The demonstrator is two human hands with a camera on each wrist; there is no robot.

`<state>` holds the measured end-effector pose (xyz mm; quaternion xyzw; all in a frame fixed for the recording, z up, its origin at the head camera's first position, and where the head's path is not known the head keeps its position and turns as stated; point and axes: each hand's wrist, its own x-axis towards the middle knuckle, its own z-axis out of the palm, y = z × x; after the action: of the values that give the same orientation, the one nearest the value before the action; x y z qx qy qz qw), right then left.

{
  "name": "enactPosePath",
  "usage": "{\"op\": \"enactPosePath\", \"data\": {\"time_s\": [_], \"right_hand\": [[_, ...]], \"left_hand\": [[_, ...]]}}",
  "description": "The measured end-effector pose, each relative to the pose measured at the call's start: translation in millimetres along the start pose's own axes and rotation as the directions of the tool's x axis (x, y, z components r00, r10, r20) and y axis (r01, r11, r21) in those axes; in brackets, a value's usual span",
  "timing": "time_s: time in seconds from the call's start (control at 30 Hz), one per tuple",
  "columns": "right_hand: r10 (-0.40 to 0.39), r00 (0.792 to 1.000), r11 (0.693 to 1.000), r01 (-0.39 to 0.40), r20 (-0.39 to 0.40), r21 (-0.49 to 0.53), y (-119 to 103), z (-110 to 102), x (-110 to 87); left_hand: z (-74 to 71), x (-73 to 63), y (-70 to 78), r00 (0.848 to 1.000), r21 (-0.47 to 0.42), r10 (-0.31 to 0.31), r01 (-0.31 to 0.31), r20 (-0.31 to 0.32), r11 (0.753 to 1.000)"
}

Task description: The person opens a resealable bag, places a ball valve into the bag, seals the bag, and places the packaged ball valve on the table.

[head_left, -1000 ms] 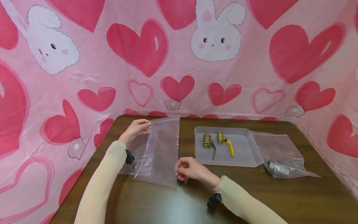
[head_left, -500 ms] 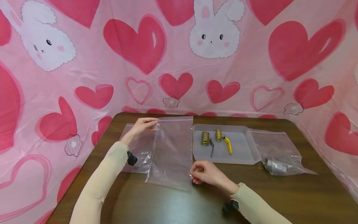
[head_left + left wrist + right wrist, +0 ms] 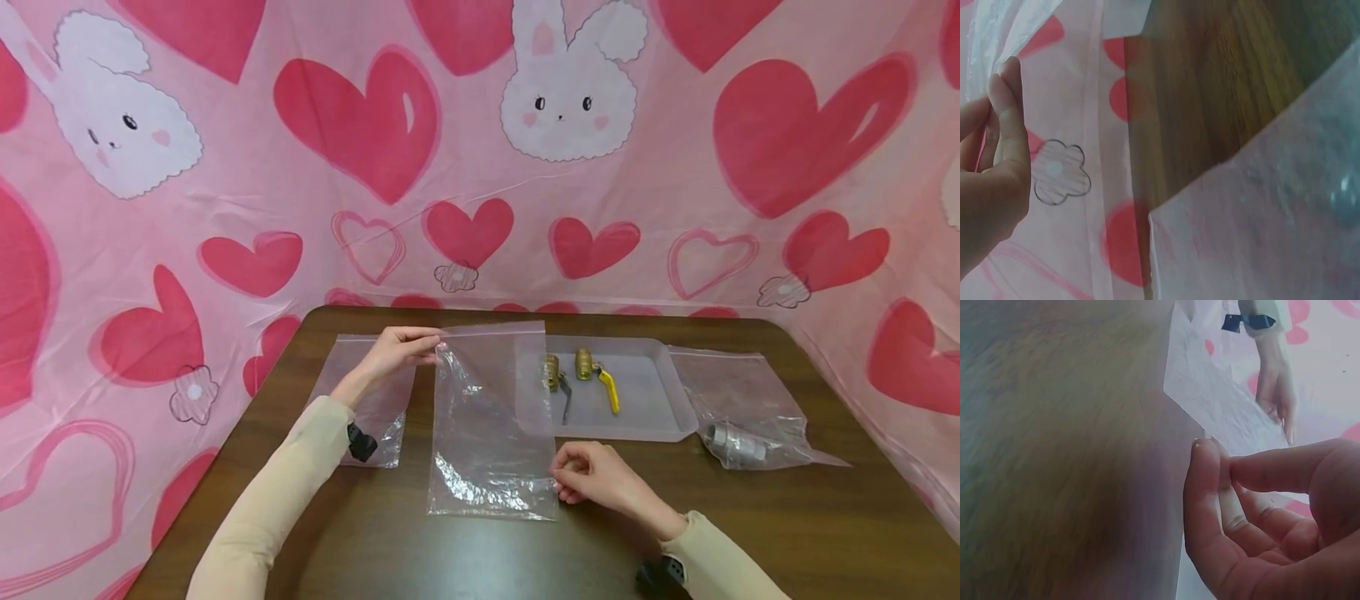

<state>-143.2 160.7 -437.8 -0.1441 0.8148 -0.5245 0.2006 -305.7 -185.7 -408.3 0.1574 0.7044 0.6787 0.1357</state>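
A clear zip bag point(image 3: 491, 417) is stretched between both hands over the middle of the table, its zip strip along the far edge. My left hand point(image 3: 401, 350) pinches its far left corner; in the left wrist view the fingertips point(image 3: 1007, 72) meet on the film. My right hand point(image 3: 596, 479) pinches the near right edge, and in the right wrist view thumb and fingers close on the bag's film point(image 3: 1210, 400). The bag's right side overlaps a translucent tray point(image 3: 660, 429) holding two brass ball valves, one with a grey handle point(image 3: 566, 400), one with a yellow handle point(image 3: 609, 390).
Another clear bag point(image 3: 386, 433) lies flat on the table at left, partly behind my left forearm. Right of the tray lies a clear bag point(image 3: 750, 383) with a grey metal fitting point(image 3: 738, 442) inside. A pink heart-patterned curtain point(image 3: 465, 167) stands behind the wooden table point(image 3: 480, 558).
Both hands have moved right with the bag, which is spread wider and now overlaps the tray's left side. The flat bag on the left has come more into view.
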Motion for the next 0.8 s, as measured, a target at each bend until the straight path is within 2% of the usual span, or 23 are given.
{"op": "enactPosePath", "data": {"time_s": [0.07,0.23,0.37,0.53,0.67,0.8], "right_hand": [[-0.015,1.0,0.999,0.015,-0.01,-0.037,2,-2,-1.9],[-0.074,0.997,0.984,0.069,-0.026,-0.164,8,-5,-4.9],[-0.123,0.991,0.955,0.105,-0.046,-0.276,9,-7,-7.8],[-0.189,0.978,0.91,0.14,-0.091,-0.391,8,-9,-12.8],[-0.224,0.967,0.879,0.147,-0.121,-0.454,6,-12,-14.6],[-0.245,0.959,0.863,0.149,-0.141,-0.483,6,-14,-15.4]], "left_hand": [[3.8,-1.3,0.5,1.0,-0.025,0.007,-0.007,0.003,1.0],[12.6,-5.7,5.0,1.0,-0.023,0.013,-0.013,0.007,1.0],[19.5,-9.6,9.3,1.0,-0.017,0.029,-0.029,0.001,0.999],[27.6,-12.9,14.2,0.996,0.038,0.094,-0.094,-0.003,0.995],[32.8,-15.8,16.4,0.99,0.088,0.137,-0.136,-0.008,0.987],[37.4,-18.5,16.5,0.989,0.095,0.145,-0.143,-0.016,0.985]]}}
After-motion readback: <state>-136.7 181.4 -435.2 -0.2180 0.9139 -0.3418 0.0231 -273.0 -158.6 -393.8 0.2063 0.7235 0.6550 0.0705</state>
